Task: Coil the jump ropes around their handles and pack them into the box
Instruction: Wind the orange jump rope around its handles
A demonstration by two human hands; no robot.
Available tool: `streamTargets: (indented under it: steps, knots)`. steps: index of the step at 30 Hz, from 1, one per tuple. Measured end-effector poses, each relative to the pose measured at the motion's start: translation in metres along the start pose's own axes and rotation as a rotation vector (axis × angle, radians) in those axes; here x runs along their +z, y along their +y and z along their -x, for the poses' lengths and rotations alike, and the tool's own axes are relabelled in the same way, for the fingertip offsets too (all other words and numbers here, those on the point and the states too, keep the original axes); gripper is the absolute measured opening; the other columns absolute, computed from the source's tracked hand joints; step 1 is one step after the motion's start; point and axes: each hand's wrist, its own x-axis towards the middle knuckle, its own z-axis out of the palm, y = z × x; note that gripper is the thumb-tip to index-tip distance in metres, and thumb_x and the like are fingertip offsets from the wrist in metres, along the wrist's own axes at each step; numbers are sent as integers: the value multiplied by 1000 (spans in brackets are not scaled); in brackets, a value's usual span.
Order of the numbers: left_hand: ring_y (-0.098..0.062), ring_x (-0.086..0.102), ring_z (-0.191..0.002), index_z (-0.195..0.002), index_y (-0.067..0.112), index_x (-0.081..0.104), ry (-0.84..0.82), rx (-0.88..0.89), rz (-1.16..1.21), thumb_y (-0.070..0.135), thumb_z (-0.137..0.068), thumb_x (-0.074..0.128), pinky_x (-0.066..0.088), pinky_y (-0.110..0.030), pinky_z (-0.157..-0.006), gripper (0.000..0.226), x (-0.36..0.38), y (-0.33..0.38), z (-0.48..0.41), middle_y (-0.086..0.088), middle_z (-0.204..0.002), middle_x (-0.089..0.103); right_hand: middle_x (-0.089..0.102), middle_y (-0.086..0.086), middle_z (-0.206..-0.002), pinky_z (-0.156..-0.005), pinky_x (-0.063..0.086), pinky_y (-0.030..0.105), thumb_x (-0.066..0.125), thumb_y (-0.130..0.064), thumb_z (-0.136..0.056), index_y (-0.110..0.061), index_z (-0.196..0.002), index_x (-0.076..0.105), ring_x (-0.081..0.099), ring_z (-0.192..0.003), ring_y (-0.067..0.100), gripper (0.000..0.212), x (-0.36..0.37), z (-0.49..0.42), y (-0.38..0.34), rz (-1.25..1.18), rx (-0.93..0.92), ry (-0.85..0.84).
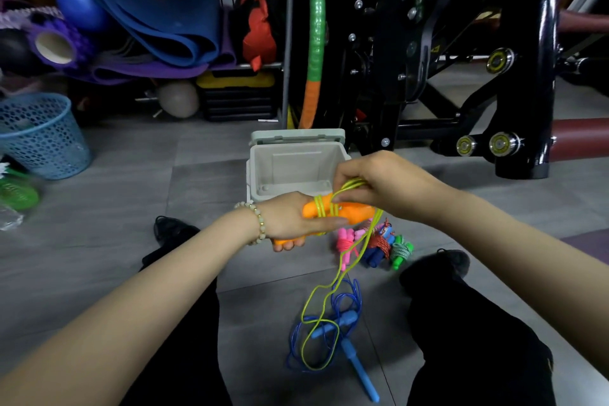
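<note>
While winding, expect a light, limp, probably slick yellow-green cord (319, 208) on rigid orange handles (349, 212); best gripped by the handles, not the cord. Held above the floor (131, 181), just this side of the open box (296, 163), long axis roughly left to right, tapered tips pointing right. Clasped in curled fingers of the left hand (290, 221); cord loop pinched by the right hand (379, 184).

The left hand (290, 219) covers the middle of the orange handles (351, 212), and the yellow rope (318, 209) vanishes inside the right hand (389, 184). Both hands hide the near wall of the box (263, 170). The coiled bundles (379, 245) are too small to count, and the blue basket (43, 138) is cut by the left edge
</note>
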Motion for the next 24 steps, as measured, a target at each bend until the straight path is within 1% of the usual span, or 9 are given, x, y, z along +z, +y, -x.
streamTargets:
  steps: [2,5,8,11,14,16,19,21,24]
  knots:
    - [-13,43,-34,-73,17,51,10,14,-69,59,-85,53,41,-19,-38,43,1,3,0,-2,-51,51,51,-14,-65,-65,43,33,65,-35,-86,-22,-87,64,49,-68,8,13,0,-2,-6,32,3,-43]
    - [-15,44,-34,-70,15,53,59,44,-116,61,-83,56,38,-17,-37,48,1,4,4,-3,-49,52,52,-15,-65,-63,41,27,66,-37,-85,-26,-81,60,50,-65,3,13,-2,-2,-3,-11,53,-104]
    - [-11,47,-33,-78,8,60,114,99,-263,63,-82,54,36,-12,-36,56,-4,4,9,-3,-49,55,51,-15,-59,-56,35,19,68,-36,-83,-29,-69,54,48,-61,1,20,0,-2,4,-173,74,-129]
    - [-3,46,-33,-74,8,60,137,161,-386,64,-84,50,38,-14,-42,57,-12,7,15,-1,-48,55,49,-16,-55,-53,32,13,67,-34,-83,-25,-64,52,45,-57,1,26,2,-5,2,-316,60,-146]
    - [-7,44,-41,-60,18,48,186,234,-570,63,-84,50,31,-16,-46,51,-13,13,20,5,-44,43,44,-13,-48,-48,31,12,62,-41,-80,-22,-58,50,38,-48,2,31,-5,-5,-3,-541,148,-303]
    - [-8,41,-45,-60,18,46,218,265,-616,65,-82,50,29,-16,-46,52,-14,16,22,4,-45,41,40,-12,-46,-44,28,14,59,-44,-78,-19,-58,50,33,-44,3,34,-8,-5,-6,-639,198,-396]
    - [-10,48,-44,-73,12,59,186,275,-507,68,-80,46,36,-20,-48,58,-21,15,24,0,-47,52,46,-5,-54,-50,33,20,61,-47,-76,-18,-64,53,38,-51,7,33,-8,-6,-6,-584,135,-260]
    - [-11,52,-42,-75,11,62,153,293,-385,66,-80,45,36,-15,-45,57,-26,12,27,-3,-48,57,51,1,-66,-58,38,26,63,-45,-77,-17,-76,58,44,-61,9,29,-8,-3,-7,-574,83,-170]
    - [-10,52,-41,-75,10,62,157,314,-327,62,-82,48,36,-13,-44,55,-28,10,28,-6,-51,60,56,0,-76,-59,38,12,63,-36,-82,-10,-85,61,47,-60,-2,26,-9,2,-10,-578,73,-143]
